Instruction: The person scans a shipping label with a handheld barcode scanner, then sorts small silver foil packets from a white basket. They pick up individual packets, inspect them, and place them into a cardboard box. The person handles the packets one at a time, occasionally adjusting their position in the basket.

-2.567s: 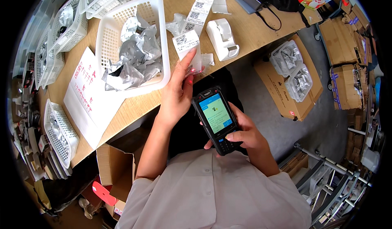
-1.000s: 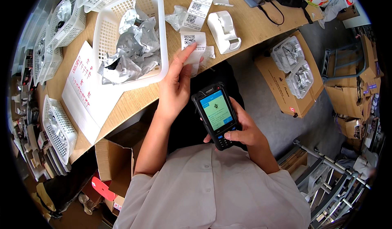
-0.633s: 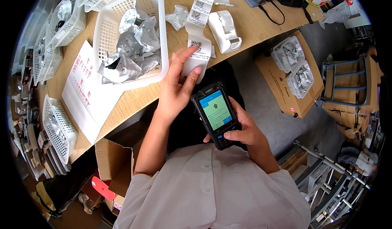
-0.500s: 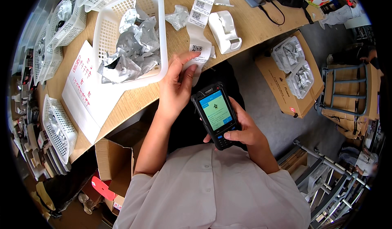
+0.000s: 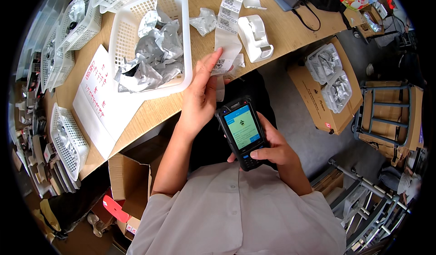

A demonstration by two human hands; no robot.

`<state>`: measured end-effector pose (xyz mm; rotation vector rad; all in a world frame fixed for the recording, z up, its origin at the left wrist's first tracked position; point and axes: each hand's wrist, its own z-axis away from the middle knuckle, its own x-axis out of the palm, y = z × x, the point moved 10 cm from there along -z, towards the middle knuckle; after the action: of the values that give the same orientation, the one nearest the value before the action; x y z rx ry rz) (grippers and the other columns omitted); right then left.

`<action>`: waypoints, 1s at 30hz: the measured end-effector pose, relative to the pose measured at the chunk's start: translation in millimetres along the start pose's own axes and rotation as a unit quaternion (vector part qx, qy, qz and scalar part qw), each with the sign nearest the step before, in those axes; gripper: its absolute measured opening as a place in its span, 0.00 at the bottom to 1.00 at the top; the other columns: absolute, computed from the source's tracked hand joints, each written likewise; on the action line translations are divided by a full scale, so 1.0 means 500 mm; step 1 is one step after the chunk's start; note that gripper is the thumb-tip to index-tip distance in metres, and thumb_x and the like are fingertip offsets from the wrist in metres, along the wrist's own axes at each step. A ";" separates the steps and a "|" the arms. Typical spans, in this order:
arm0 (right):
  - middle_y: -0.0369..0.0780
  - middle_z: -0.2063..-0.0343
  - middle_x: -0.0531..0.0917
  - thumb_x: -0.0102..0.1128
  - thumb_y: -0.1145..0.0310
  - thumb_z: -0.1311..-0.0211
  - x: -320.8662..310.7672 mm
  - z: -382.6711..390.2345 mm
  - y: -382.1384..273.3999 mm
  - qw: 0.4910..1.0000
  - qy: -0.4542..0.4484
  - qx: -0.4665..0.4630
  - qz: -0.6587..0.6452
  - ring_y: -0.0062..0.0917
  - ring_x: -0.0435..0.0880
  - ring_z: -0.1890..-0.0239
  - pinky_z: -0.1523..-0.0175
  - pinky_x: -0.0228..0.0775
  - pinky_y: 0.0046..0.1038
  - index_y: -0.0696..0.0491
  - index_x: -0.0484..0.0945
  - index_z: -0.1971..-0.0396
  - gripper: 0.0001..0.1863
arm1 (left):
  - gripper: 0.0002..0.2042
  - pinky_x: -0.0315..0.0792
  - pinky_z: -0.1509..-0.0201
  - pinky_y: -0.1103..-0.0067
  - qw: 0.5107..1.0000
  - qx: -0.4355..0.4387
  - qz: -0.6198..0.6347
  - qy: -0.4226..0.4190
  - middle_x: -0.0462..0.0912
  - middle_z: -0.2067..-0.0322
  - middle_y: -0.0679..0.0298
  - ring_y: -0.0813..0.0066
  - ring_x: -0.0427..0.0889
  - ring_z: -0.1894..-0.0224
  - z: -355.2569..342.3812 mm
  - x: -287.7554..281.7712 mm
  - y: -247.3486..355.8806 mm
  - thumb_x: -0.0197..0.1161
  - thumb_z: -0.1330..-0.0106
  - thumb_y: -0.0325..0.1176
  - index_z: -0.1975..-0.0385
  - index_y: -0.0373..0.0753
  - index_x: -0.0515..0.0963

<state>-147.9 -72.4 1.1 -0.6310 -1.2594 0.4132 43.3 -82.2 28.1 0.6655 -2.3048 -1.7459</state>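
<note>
A handheld barcode scanner [image 5: 243,130] with a lit green and blue screen is gripped by my right hand [image 5: 278,148]. The thumb rests near its keypad, below the screen. At the table's front edge my left hand [image 5: 200,100] holds the lower part of a strip of white labels [image 5: 227,27] printed with square codes. Its index finger lies over the strip, and the other fingers are partly hidden behind it. Right of the strip stands a white tape dispenser [image 5: 255,37]. Left of it lies a crumpled silver bag [image 5: 204,21], beside a white basket [image 5: 185,41] of silver bags [image 5: 159,50].
Paper with red handwriting [image 5: 97,98] lies on the wooden table [image 5: 290,39]. More white baskets [image 5: 68,141] line the left. An open cardboard box [image 5: 131,177] sits under the table. Two small baskets [image 5: 337,91] rest on a carton [image 5: 313,107] at the right, near a metal cart [image 5: 363,196].
My left hand has shifted slightly along the label strip, whose lower end now bends differently. The scanner stays in my right hand. The whole view has moved a little.
</note>
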 end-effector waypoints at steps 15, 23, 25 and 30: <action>0.52 0.33 0.80 0.64 0.80 0.36 -0.017 -0.005 0.005 1.000 0.027 -0.003 -0.015 0.54 0.92 0.44 0.45 0.90 0.49 0.53 0.39 0.12 0.57 | 0.33 0.86 0.33 0.67 1.000 0.008 0.004 0.010 0.65 0.21 0.55 0.59 0.81 0.29 0.003 -0.001 -0.008 0.47 0.22 0.09 0.17 0.38 0.64; 0.54 0.33 0.79 0.66 0.78 0.36 -0.013 -0.010 0.001 0.999 0.032 -0.005 -0.017 0.55 0.92 0.45 0.54 0.93 0.46 0.53 0.40 0.12 0.57 | 0.35 0.86 0.32 0.67 0.999 0.031 -0.026 0.019 0.65 0.20 0.55 0.60 0.79 0.28 0.007 -0.004 -0.008 0.52 0.24 0.08 0.17 0.39 0.64; 0.54 0.32 0.78 0.66 0.77 0.36 -0.014 -0.010 0.002 0.999 0.035 -0.011 -0.015 0.55 0.92 0.45 0.54 0.93 0.46 0.53 0.40 0.12 0.57 | 0.36 0.84 0.31 0.67 0.999 0.024 -0.014 0.034 0.68 0.22 0.54 0.60 0.79 0.28 0.004 -0.004 0.001 0.52 0.25 0.07 0.18 0.39 0.66; 0.53 0.31 0.78 0.64 0.78 0.36 -0.011 -0.011 0.000 0.999 0.039 -0.007 -0.019 0.55 0.92 0.45 0.54 0.93 0.47 0.51 0.38 0.12 0.57 | 0.33 0.81 0.33 0.71 0.999 0.020 -0.030 0.000 0.78 0.33 0.52 0.62 0.81 0.32 0.005 -0.004 -0.001 0.54 0.26 0.06 0.24 0.40 0.74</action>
<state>-144.3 -76.7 -4.1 -0.6290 -1.2000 0.3449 44.4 -79.2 27.2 0.7499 -2.3486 -1.7301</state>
